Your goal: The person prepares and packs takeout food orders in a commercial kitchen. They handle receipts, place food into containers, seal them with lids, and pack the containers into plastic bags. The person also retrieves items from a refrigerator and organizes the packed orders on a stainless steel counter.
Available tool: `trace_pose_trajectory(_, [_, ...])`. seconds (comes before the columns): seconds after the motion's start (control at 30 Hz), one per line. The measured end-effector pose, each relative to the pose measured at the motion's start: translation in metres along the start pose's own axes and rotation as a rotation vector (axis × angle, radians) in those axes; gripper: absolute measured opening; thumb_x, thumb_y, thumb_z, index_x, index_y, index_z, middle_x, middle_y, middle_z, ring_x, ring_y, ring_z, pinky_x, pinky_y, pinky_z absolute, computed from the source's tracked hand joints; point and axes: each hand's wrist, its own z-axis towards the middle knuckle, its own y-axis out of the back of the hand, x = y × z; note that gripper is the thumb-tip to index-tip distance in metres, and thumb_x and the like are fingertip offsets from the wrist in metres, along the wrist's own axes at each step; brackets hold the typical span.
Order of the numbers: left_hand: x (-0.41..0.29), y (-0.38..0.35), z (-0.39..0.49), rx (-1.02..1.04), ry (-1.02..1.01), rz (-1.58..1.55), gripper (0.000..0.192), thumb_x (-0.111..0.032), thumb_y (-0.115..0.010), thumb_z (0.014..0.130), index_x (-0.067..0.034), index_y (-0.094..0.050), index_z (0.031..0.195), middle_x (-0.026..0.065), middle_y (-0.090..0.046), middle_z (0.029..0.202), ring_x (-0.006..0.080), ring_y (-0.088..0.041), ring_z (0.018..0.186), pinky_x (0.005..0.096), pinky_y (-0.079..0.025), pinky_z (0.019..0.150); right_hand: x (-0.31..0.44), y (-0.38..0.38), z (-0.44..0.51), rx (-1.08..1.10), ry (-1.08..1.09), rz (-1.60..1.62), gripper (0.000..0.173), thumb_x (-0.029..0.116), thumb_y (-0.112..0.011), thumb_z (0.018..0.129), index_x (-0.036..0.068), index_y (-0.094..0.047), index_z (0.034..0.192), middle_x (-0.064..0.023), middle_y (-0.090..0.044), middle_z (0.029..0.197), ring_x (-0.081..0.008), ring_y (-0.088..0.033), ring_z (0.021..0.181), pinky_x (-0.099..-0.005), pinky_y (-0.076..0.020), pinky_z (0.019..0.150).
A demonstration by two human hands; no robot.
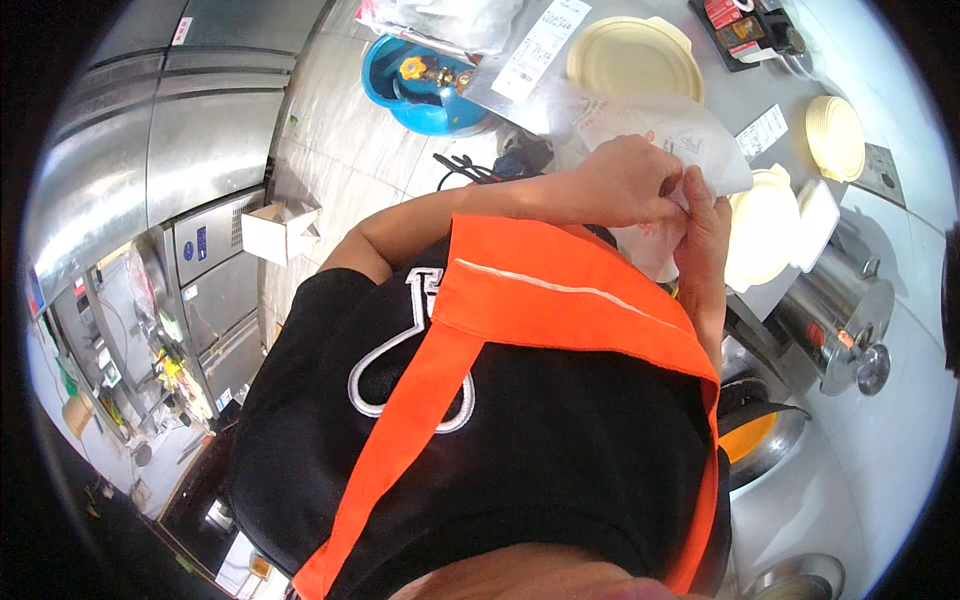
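My left hand (637, 180) and my right hand (703, 217) meet over the front of a steel worktop. Between their fingertips they grip a thin white bag (660, 124) with red and dark print. Its upper part spreads beyond my hands, while a lower part hangs below them. Behind the bag sits a round cream container (634, 56), partly covered by it. Right of my right hand lies another cream container (761, 229), brightly lit. A printed slip (762, 133) rests next to the bag; a longer one (541, 49) lies at the worktop's left edge.
A stack of cream lids or bowls (835, 139) and a white container (815, 225) stand at right. Nearby are a steel pot with a glass lid (832, 322) and a pan (757, 442). A blue tub (431, 112) and an open box (277, 231) are at left.
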Motion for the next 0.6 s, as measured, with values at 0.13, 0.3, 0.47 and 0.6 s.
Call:
trace_pose_trajectory(0.13, [0.006, 0.004, -0.002, 0.068, 0.115, -0.168, 0.018, -0.013, -0.067, 0.076, 0.002, -0.059, 0.072, 0.0101, -0.062, 0.070, 0.0134, -0.058, 0.068, 0.0255, -0.045, 0.063, 0.008, -0.005, -0.002, 0.006, -0.001, -0.032, 0.042, 0.013, -0.064, 0.083, -0.005, -0.048, 0.118, -0.0119, -0.057, 0.109, -0.0167, -0.056, 0.097, -0.0273, -0.0471, 0.080])
trace_pose_trajectory(0.3, [0.024, 0.003, -0.009, 0.087, 0.179, -0.543, 0.015, -0.010, -0.063, 0.082, -0.002, -0.056, 0.071, 0.0050, -0.060, 0.083, 0.0093, -0.052, 0.075, 0.0243, -0.044, 0.071, 0.001, 0.029, 0.005, -0.032, 0.070, -0.308, 0.035, 0.003, -0.069, 0.075, -0.004, -0.057, 0.108, -0.0102, -0.061, 0.104, -0.0160, -0.058, 0.093, -0.0278, -0.0472, 0.079])
trace_pose_trajectory(0.47, [0.025, 0.002, -0.005, 0.048, 0.267, -0.905, 0.010, -0.010, -0.060, 0.085, -0.003, -0.055, 0.081, 0.0022, -0.057, 0.078, 0.0085, -0.053, 0.077, 0.0262, -0.046, 0.074, -0.004, 0.026, 0.003, -0.169, 0.158, -0.411, 0.030, 0.001, -0.066, 0.074, -0.002, -0.059, 0.104, -0.0078, -0.061, 0.101, -0.0148, -0.057, 0.090, -0.0265, -0.0460, 0.078])
trace_pose_trajectory(0.6, [0.021, 0.017, -0.008, 0.089, 0.359, -1.571, 0.006, -0.009, -0.058, 0.086, -0.004, -0.054, 0.087, 0.0009, -0.055, 0.078, 0.0083, -0.054, 0.079, 0.0277, -0.047, 0.076, -0.026, 0.126, 0.019, -0.228, 0.299, -0.784, 0.011, -0.007, -0.059, 0.071, 0.004, -0.057, 0.073, -0.0080, -0.062, 0.084, -0.0146, -0.056, 0.079, -0.0283, -0.0463, 0.070])
